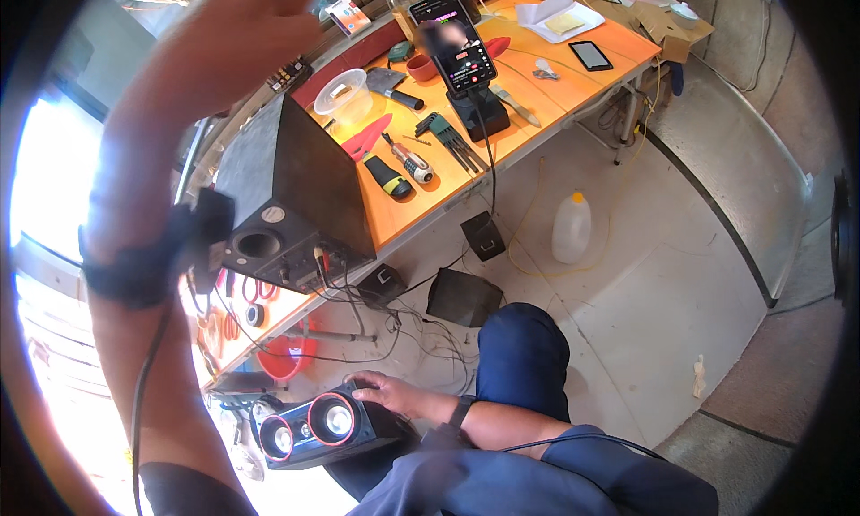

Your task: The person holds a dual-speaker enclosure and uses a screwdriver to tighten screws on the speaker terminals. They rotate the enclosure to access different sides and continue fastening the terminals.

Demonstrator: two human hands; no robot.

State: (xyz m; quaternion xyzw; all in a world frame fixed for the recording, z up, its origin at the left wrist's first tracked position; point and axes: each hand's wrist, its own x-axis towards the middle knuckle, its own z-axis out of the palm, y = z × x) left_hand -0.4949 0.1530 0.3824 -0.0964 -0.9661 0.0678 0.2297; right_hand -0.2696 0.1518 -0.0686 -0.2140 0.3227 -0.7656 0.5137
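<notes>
My right hand (pixel 387 392) grips the top right end of a black speaker (pixel 376 434) lying across my lap. Two round drivers with red rings face out from the speaker, and a smaller one sits between them. My left hand (pixel 237 46) is raised at the top left, blurred and partly cut off by the frame's edge. Its fingers look bent together, with something dark at their tips that I cannot make out. Below that arm, a large black speaker box (pixel 291 184) stands at the bench's near end, with cables plugged into its panel.
On the orange workbench (pixel 546 95) are a phone on a stand (pixel 452 46), a hex key set (pixel 452 140), a screwdriver (pixel 408 158), a flashlight (pixel 387 176) and a clear tub (pixel 343 95). Tangled cables, small black boxes (pixel 463 296) and a plastic jug (pixel 571 229) occupy the floor.
</notes>
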